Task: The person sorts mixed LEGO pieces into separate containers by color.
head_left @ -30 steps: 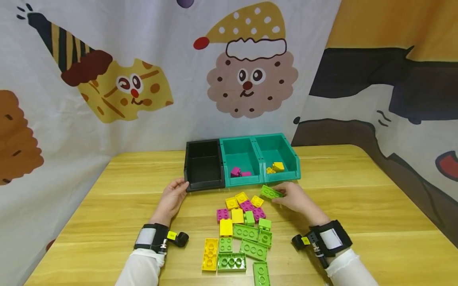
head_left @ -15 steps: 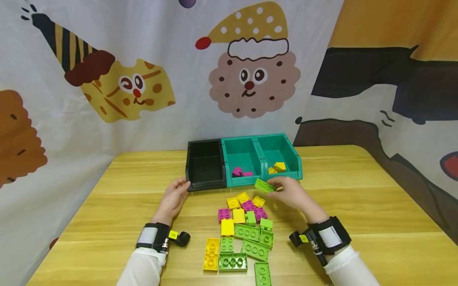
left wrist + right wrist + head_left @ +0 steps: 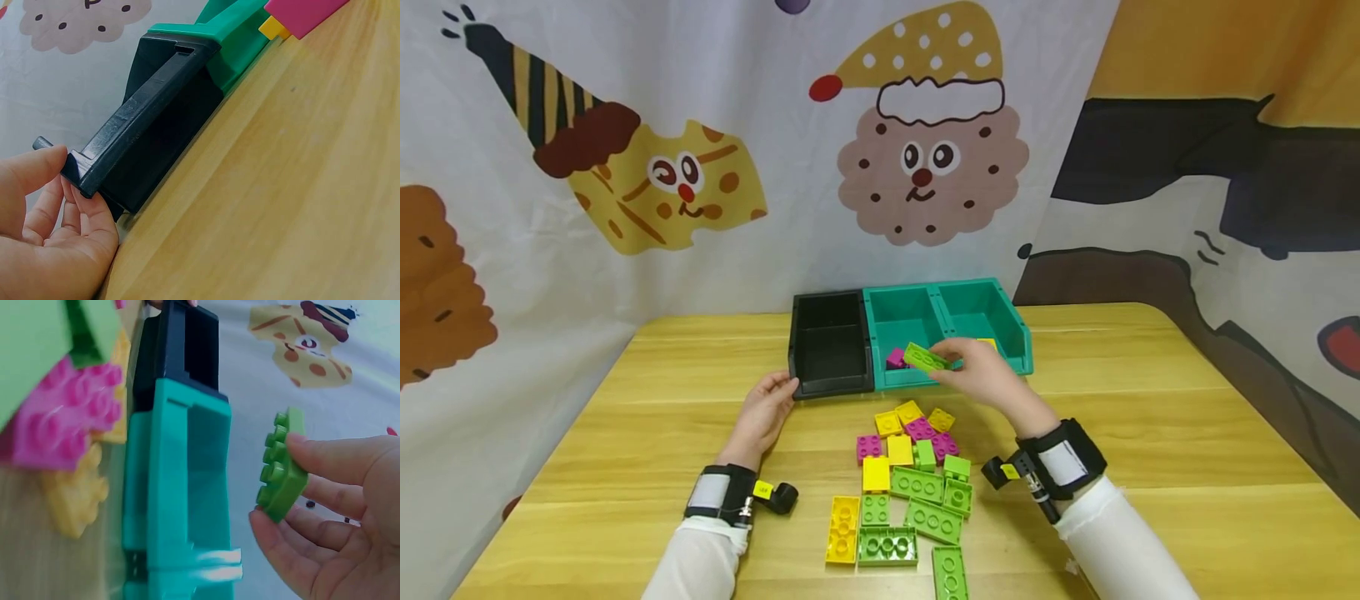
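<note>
My right hand pinches a green toy building brick between thumb and fingers. In the head view the brick overlaps the middle teal bin; in the right wrist view its studs face the bins. My left hand holds the front left corner of the black bin. Seen from the left wrist, the thumb lies on the bin's rim and the fingers curl beneath it. Magenta bricks lie in the middle bin, partly hidden by the held brick.
A second teal bin on the right holds yellow bricks, mostly hidden behind my right hand. Several loose yellow, magenta and green bricks lie in front of the bins on the wooden table. A printed curtain hangs behind.
My right hand has lifted the green brick and carried it left and away from me, from in front of the right bin to over the middle one. My left hand stays at the black bin.
</note>
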{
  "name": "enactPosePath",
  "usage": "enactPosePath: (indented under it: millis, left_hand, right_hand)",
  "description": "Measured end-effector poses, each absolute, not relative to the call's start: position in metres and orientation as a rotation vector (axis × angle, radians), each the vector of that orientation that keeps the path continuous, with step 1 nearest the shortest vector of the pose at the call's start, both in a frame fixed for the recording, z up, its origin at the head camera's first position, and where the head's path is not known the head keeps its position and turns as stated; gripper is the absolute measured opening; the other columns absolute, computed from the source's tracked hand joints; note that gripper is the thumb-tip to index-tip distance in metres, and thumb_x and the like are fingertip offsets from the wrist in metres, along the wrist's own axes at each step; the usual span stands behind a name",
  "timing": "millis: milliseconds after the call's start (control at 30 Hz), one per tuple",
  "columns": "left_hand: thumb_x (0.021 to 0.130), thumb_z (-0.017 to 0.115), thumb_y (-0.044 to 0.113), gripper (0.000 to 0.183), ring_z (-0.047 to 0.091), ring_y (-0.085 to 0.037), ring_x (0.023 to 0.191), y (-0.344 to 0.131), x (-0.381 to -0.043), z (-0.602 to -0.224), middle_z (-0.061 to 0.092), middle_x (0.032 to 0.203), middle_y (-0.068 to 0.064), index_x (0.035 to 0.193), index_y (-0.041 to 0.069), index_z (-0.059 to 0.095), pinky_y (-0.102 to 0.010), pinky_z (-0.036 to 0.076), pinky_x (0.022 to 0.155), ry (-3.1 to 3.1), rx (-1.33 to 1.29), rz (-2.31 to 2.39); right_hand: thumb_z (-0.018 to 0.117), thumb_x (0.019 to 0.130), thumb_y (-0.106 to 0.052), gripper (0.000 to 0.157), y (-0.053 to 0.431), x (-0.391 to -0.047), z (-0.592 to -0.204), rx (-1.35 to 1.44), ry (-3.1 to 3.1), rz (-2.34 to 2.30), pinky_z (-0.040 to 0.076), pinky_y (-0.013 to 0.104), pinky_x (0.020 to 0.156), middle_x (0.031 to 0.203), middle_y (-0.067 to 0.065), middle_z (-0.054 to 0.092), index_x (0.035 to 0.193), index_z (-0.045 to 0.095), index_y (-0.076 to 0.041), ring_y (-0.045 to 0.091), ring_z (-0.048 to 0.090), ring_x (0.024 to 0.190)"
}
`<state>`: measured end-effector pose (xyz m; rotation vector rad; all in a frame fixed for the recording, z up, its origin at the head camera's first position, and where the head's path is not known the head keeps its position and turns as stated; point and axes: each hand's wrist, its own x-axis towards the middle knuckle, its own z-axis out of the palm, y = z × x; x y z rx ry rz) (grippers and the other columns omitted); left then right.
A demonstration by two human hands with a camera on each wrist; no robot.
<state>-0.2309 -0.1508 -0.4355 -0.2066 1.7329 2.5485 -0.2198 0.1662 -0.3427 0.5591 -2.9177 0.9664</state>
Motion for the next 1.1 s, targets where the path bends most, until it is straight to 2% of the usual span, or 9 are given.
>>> enactPosePath:
  millis: [133,367,533,900,1100]
  left_hand:
    - [0.095,0.052,0.002,0.014,0.045,-0.006,0.072,-0.152,-0.231,-0.437,0.048,0.083,0.007,0.092,0.016,0.055,-0.018,0.04,0.071,1.737,-0.206,2.548]
    - [0.095,0.051,0.001,0.018,0.045,-0.006,0.073,-0.153,-0.232,-0.438,0.049,0.083,0.006,0.09,0.017,0.056,-0.018,0.04,0.07,1.715,-0.219,2.569]
    - [0.095,0.051,0.002,0.017,0.045,-0.006,0.072,-0.152,-0.231,-0.438,0.049,0.083,0.007,0.091,0.017,0.056,-0.018,0.04,0.07,1.739,-0.185,2.557]
    - [0.095,0.051,0.0,0.018,0.045,-0.006,0.07,-0.151,-0.232,-0.437,0.05,0.081,0.007,0.09,0.017,0.056,-0.018,0.04,0.068,1.716,-0.198,2.562]
    - [0.095,0.052,0.001,0.016,0.046,-0.005,0.07,-0.151,-0.233,-0.437,0.05,0.081,0.007,0.09,0.016,0.056,-0.017,0.041,0.069,1.711,-0.209,2.563]
  right_hand:
    - [0.066,0.09,-0.024,0.036,0.143,-0.228,-0.336,0.578,-2.914,0.887,0.049,0.044,0.089,0.117,0.014,0.064,0.119,0.062,-0.004,0.029,0.059,0.106]
    - [0.067,0.089,-0.022,0.028,0.096,-0.239,-0.326,0.735,-2.912,0.627,0.051,0.032,0.074,0.105,0.011,0.067,0.111,0.067,-0.005,0.019,0.057,0.08]
    - [0.066,0.09,-0.021,0.028,0.071,-0.242,-0.328,0.768,-2.925,0.545,0.052,0.03,0.076,0.104,0.011,0.067,0.112,0.067,-0.004,0.02,0.059,0.084]
    - [0.064,0.091,-0.023,0.018,0.041,-0.251,-0.34,0.734,-2.977,0.405,0.047,0.021,0.059,0.083,0.006,0.066,0.089,0.071,-0.006,0.014,0.056,0.063]
    - [0.064,0.09,-0.021,0.018,0.028,-0.25,-0.346,0.801,-2.964,0.256,0.048,0.019,0.059,0.08,0.006,0.064,0.089,0.07,-0.005,0.014,0.056,0.061]
